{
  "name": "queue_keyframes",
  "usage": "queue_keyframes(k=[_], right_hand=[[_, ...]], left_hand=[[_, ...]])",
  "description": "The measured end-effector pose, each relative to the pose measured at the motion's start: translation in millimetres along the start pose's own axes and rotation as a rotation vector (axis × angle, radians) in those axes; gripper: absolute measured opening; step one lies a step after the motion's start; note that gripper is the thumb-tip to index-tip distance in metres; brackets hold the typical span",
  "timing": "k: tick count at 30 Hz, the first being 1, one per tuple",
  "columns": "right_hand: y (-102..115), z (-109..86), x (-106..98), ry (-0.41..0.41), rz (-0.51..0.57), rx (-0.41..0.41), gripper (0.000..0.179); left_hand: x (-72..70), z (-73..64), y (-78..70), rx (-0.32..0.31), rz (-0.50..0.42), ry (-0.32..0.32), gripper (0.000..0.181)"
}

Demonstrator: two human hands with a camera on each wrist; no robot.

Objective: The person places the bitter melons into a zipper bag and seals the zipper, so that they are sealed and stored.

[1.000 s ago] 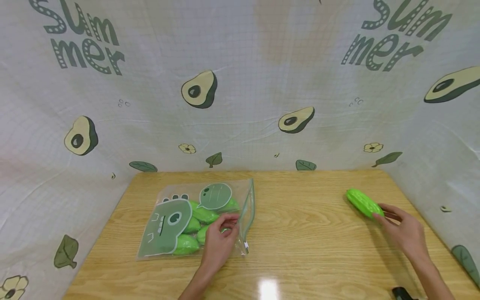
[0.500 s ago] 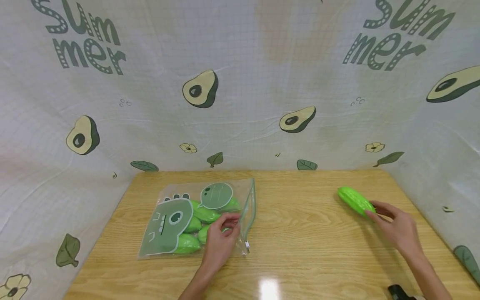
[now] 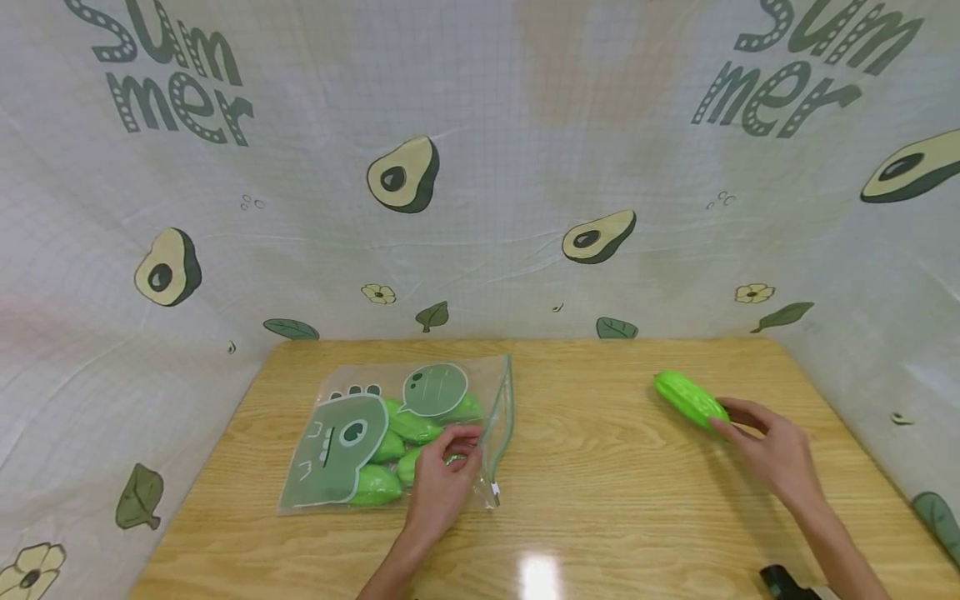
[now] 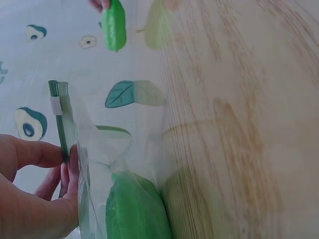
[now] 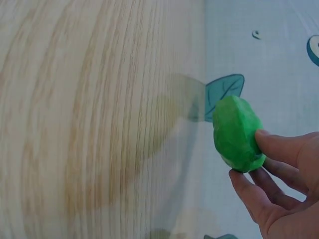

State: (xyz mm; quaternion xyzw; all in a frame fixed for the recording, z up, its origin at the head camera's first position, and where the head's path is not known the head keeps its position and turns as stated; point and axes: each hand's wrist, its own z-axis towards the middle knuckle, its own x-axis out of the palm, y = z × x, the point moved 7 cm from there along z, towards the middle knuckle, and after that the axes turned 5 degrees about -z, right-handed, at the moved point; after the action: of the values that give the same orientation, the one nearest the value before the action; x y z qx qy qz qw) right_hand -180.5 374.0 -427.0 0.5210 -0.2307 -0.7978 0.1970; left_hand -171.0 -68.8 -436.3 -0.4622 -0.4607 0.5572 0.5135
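Note:
A clear zip bag (image 3: 322, 492) with a green dinosaur print lies at the left of the table, several green vegetables (image 3: 378, 485) inside. My left hand (image 3: 442, 479) pinches the bag's edge by its green zip strip (image 4: 61, 119); the mouth gapes in the left wrist view. A white slider (image 3: 496, 492) sits at the near end of the strip. Over the right side of the table, my right hand (image 3: 772, 446) holds a bright green bitter melon (image 3: 686, 398) by its near end, between thumb and fingers. It is raised above the wood and tilted, its far end pointing left.
The wooden table (image 3: 592, 483) is enclosed by a pale cloth (image 3: 480, 183) printed with avocados and leaves, at the back and both sides. A black object (image 3: 783, 582) shows at the bottom right, beside the right forearm.
My right hand has carried the bitter melon leftward, toward the bag. The left hand keeps its pinch on the bag, which has hardly moved.

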Motion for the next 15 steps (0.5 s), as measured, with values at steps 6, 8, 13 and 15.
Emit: queue_keyframes(k=[6,8,13,15], right_hand=[[9,1.4,8,0.002,0.054,-0.027,0.037],[12,1.9,10,0.009,0.061,-0.031,0.038],[20,2.4,16,0.033,0.074,-0.032,0.038],[23,2.6,18,0.04,0.085,-0.035,0.038]], left_hand=[[-0.2,0.0,0.1,-0.002,0.004,0.0,0.021],[-0.5,0.0,0.6,-0.002,0.006,0.0,0.022],[-0.8,0.4,1.4,-0.003,0.024,0.0,0.022],[-0.6,0.7,1.7,-0.008,0.029,0.001,0.022]])
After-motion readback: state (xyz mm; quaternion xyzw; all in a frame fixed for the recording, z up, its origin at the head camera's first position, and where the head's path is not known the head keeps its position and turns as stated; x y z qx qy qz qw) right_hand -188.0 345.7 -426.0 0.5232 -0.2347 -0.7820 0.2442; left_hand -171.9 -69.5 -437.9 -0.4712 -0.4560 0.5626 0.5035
